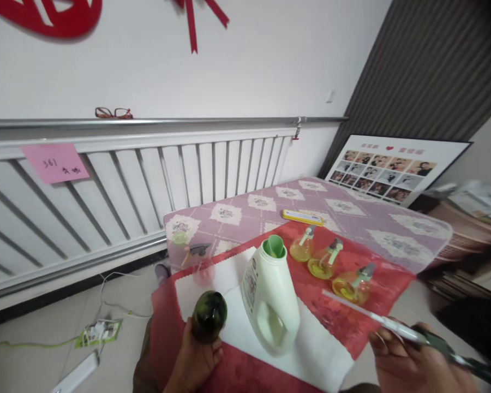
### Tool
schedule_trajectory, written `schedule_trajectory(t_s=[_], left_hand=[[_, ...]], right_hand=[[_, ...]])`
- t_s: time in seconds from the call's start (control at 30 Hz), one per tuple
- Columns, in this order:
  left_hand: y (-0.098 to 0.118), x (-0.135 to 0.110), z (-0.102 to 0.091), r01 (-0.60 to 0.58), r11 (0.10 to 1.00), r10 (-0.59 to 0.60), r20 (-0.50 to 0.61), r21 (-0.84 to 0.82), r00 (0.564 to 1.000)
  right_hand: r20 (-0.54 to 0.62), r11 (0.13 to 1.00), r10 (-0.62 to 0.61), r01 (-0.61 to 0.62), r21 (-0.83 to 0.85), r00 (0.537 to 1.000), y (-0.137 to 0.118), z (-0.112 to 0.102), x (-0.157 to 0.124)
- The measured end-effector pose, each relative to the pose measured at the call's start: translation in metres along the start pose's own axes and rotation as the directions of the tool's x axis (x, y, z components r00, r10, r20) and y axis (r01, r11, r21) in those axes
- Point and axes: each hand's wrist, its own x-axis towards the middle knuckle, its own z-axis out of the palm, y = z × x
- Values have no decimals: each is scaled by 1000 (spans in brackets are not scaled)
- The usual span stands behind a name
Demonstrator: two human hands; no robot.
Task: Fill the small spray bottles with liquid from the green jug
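My left hand (198, 355) is wrapped round a dark green glossy bottle (209, 316), held at the near edge of the cloth. My right hand (413, 357) grips a dark pump with a long white dip tube (368, 313); the tube points left over the red cloth, and its far end is blurred. Between my hands a pale green detergent jug (272, 300) stands upright, its green spout (274, 246) uncovered. Right of it are three clear spray bottles (301, 248) with yellow liquid.
The table (253, 203) has a purple patterned cover with a red cloth (323, 305) and white sheet (233, 267). A green cap (179, 238), a pinkish clear bottle (204, 272) and a yellow case (303, 217) lie farther back. A radiator (196, 169) lines the wall.
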Motion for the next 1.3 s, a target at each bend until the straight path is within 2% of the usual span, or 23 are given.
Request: schedule_trajectory(t_s=[0.07, 0.13, 0.2, 0.3, 0.33, 0.4, 0.57, 0.7, 0.83, 0.97, 1.13, 1.2, 1.3], left_hand=[[0, -1, 0, -15, 1000, 15, 11, 0, 1000], [0, -1, 2, -19, 1000, 19, 16, 16, 1000], [0, -1, 2, -16, 1000, 16, 23, 19, 1000], [-2, 1, -1, -23, 1000, 23, 25, 10, 999], [-3, 2, -3, -29, 1000, 29, 27, 9, 999], [-4, 4, -5, -38, 999, 38, 37, 6, 999], [-4, 3, -4, -34, 999, 33, 50, 17, 998], [-3, 2, -2, -22, 1000, 20, 88, 16, 996], [-3, 3, -3, -26, 1000, 24, 74, 14, 997], [-3, 3, -3, -35, 999, 34, 86, 8, 996], [-4, 3, -2, -31, 999, 30, 90, 9, 996], [-4, 3, -3, -36, 999, 35, 99, 7, 995], [-4, 5, -6, -49, 999, 48, 137, 3, 989]], right_hand=[[43, 996, 70, -73, 49, 997, -3, 13, -18], [106, 995, 85, -79, -57, 991, 2, 25, -38], [240, 975, 78, -24, -220, 968, 9, 38, -54], [486, 937, 81, 101, -336, 870, 16, 60, -69], [541, 933, 76, 132, -336, 838, 16, 67, -71], [595, 931, 51, 178, -320, 802, 17, 83, -73], [690, 903, 85, 237, -358, 719, 30, 105, -77], [750, 863, 121, 305, -403, 650, 53, 108, -83], [800, 835, 170, 347, -427, 575, 72, 108, -85], [794, 856, 207, 287, -430, 572, 77, 109, -84], [786, 840, 217, 299, -452, 578, 76, 110, -84], [790, 831, 240, 302, -468, 563, 77, 112, -86], [810, 819, 278, 313, -481, 517, 82, 113, -90]])
